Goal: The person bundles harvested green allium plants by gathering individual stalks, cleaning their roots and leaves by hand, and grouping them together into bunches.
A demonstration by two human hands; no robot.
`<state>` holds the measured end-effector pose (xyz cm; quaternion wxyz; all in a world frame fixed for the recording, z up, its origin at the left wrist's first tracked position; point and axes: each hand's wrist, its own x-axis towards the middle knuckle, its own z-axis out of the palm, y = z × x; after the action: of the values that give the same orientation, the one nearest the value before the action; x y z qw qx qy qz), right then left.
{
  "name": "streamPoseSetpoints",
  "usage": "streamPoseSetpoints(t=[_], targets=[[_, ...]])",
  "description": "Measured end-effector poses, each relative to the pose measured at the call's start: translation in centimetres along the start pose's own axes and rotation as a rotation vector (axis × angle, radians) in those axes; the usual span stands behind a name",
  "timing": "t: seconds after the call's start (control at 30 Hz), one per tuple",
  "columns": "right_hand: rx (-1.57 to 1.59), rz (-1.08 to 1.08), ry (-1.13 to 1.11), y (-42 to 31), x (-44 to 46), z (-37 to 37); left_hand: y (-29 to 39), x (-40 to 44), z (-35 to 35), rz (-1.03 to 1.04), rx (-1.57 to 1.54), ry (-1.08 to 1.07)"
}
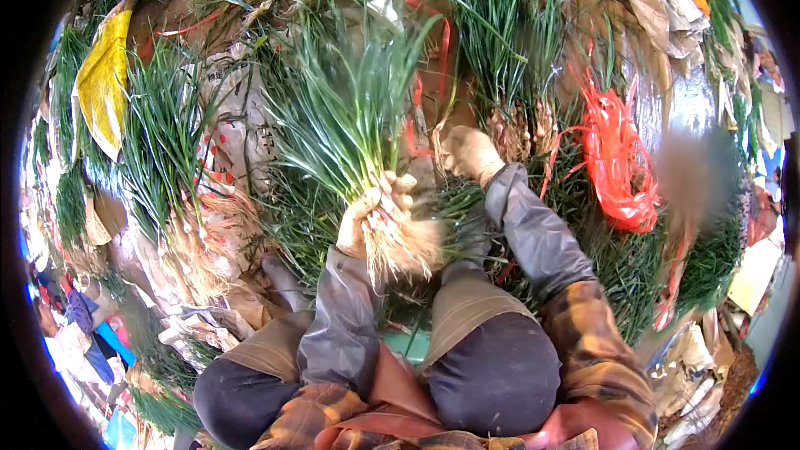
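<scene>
My left hand is closed around the lower stems of a bunch of green onions. The leaves fan upward, and the pale stringy roots hang below my fingers. To the right of the bunch, my right hand has its fingers curled together. A thin yellowish strand shows at its fingertips; what the fingers hold is too small to make out. Loose green leaves lie beneath both hands.
Rooted green onions lie at left and back right. A bundle of red plastic ties is to the right, and a red strip lies ahead. A yellow sack stands at far left. My knees are close below my hands.
</scene>
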<state>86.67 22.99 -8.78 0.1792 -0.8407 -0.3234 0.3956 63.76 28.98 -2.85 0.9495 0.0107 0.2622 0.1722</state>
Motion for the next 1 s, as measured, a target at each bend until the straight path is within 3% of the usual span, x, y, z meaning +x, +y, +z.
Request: streamPoseSetpoints(t=[0.03, 0.07, 0.17, 0.2, 0.23, 0.3, 0.43, 0.47, 0.5, 0.53, 0.63, 0.67, 0.7, 0.73, 0.77, 0.8, 0.83, 0.87, 0.97, 1.0], targets=[[-0.202, -0.011, -0.056, -0.2, -1.0, -0.1, 0.0, 0.0, 0.0, 0.018, -0.015, 0.025], [-0.120, -0.088, 0.079, -0.5, -0.7, -0.1, 0.0, 0.0, 0.1, 0.018, -0.021, 0.083], [-0.167, 0.235, 0.095, -3.8, 1.4, -2.6, -0.7, 0.6, -0.9, -0.002, 0.012, 0.062], [-0.080, 0.152, 0.063, -3.3, 1.9, -2.1, -0.7, 0.8, -0.6, -0.017, 0.029, 0.006], [0.122, 0.264, 0.106, -3.0, 1.9, -1.0, -0.3, 0.5, -0.3, -0.036, 0.060, 0.013], [-0.022, 0.126, 0.098, -2.3, 3.4, 2.0, 1.0, 0.3, 1.1, -0.035, 0.073, -0.041], [0.548, 0.102, -0.212, -4.6, -1.4, 2.7, 1.8, -0.1, 1.3, 0.092, 0.098, 0.191], [0.749, 0.051, -0.312, -4.5, -2.3, 3.7, 1.9, 0.1, 0.7, 0.078, 0.119, 0.242], [0.325, -0.402, -0.217, -4.2, -2.8, 4.3, 2.1, 0.3, 0.1, -0.005, 0.193, 0.199], [-0.098, -0.779, 0.078, -4.8, -3.7, 4.1, 2.2, 0.4, 0.1, -0.086, 0.266, 0.158], [-0.124, -0.468, 0.338, -5.4, -5.1, 3.6, 0.9, 1.2, -0.5, -0.060, 0.258, 0.223], [-0.157, -0.333, 0.367, -4.7, -4.4, 4.0, 0.6, 1.4, 0.0, -0.057, 0.237, 0.266], [-0.001, -0.019, 0.191, -5.6, -4.4, 1.2, 1.1, 1.2, 0.3, -0.135, 0.193, 0.164], [-0.135, 0.103, 0.252, -3.1, -2.7, 1.4, 1.2, 0.6, 0.8, -0.148, 0.166, 0.112], [-0.551, -0.186, 0.305, 2.2, -0.2, 3.2, 0.9, 0.5, 0.8, -0.102, 0.155, 0.097], [-0.623, -0.265, 0.193, 2.1, -0.7, 2.9, 0.7, 0.3, 0.9, -0.063, 0.150, 0.087], [-0.683, -0.350, 0.083, 1.9, -1.2, 2.6, 0.7, 0.0, 0.9, -0.041, 0.154, 0.112], [-0.406, -0.220, -0.175, -2.4, -4.0, -0.1, 0.3, 0.1, 0.5, -0.005, 0.099, 0.146], [0.013, -0.008, 0.275, -2.2, -3.9, -3.2, -0.8, 0.5, -0.8, 0.019, 0.072, 0.145], [-0.351, 0.100, 0.480, -0.6, -2.8, -3.8, -1.1, 0.6, -0.6, 0.037, 0.056, 0.095]])
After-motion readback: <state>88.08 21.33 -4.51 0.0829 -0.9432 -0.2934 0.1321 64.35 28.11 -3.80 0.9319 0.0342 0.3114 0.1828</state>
